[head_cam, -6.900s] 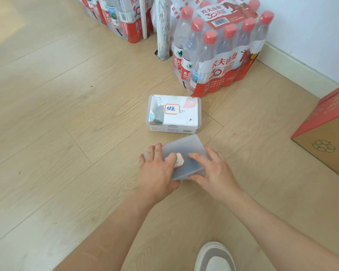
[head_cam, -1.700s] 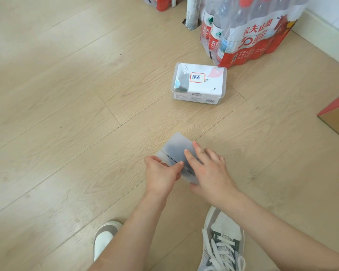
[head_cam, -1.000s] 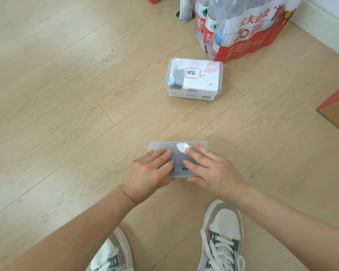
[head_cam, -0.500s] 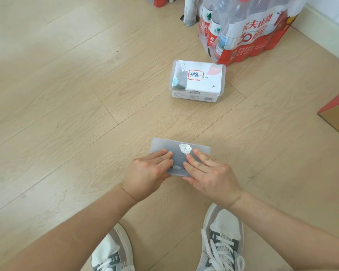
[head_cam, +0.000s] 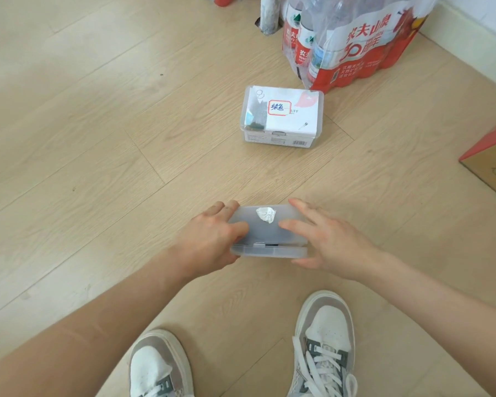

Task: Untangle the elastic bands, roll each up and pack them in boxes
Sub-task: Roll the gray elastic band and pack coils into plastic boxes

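On the wood floor (head_cam: 98,138), nearer than the labelled box (head_cam: 282,116), the left grip (head_cam: 212,239) and right grip (head_cam: 332,242) each clasp one end of the frosted box (head_cam: 269,233), probably to press its lid closed.

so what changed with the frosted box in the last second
Both hands moved from flat on the lid of the frosted box out to its ends: the left hand now grips the left end, the right hand the right end. The labelled box and the bottle pack stayed put.
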The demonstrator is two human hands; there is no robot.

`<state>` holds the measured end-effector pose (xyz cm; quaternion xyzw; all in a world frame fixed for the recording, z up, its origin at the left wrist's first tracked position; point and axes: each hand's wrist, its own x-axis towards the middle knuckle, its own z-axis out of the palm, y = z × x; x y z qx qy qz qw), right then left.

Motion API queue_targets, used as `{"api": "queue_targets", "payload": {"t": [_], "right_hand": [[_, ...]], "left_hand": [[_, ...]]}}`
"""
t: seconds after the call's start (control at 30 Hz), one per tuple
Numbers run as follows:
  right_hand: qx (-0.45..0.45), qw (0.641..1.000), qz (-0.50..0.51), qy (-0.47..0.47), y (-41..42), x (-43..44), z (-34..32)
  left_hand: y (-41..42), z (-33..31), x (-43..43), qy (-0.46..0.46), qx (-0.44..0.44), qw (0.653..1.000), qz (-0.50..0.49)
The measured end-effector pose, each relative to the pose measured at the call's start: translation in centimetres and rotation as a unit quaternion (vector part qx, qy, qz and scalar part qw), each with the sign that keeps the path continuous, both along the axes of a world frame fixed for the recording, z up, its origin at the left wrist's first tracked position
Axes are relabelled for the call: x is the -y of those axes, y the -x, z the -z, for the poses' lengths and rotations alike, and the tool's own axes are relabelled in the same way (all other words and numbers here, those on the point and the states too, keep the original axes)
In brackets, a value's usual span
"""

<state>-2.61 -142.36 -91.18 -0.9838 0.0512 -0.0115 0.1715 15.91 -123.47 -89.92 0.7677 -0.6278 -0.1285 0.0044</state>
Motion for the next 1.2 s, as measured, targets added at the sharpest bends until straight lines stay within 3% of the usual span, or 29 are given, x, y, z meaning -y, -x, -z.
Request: {"api": "queue_targets", "payload": {"t": [0.17,0.37,0.7,1.07,1.2], "right_hand": [[0.037,0.996,-0.017,-0.082,-0.2,0.2,0.7],[0.040,0.995,-0.017,-0.095,0.1,0.3,0.9],[0.031,0.997,0.030,-0.065,0.5,-1.8,1.4],[-0.046,0.998,0.048,0.011,-3.0,-3.8,-0.9],[-0.046,0.998,0.049,-0.007,-2.9,-4.2,-0.5]], "left_hand": [[0.2,-0.2,0.0,0.004,-0.001,1.000,-0.003],[2.0,-0.1,-0.3,-0.003,0.054,0.998,0.022],[1.2,-1.1,0.9,0.042,0.017,0.997,0.064],[2.3,-0.2,0.3,0.106,0.023,0.994,0.027],[2.1,-0.3,0.1,0.109,-0.023,0.994,0.001]]}}
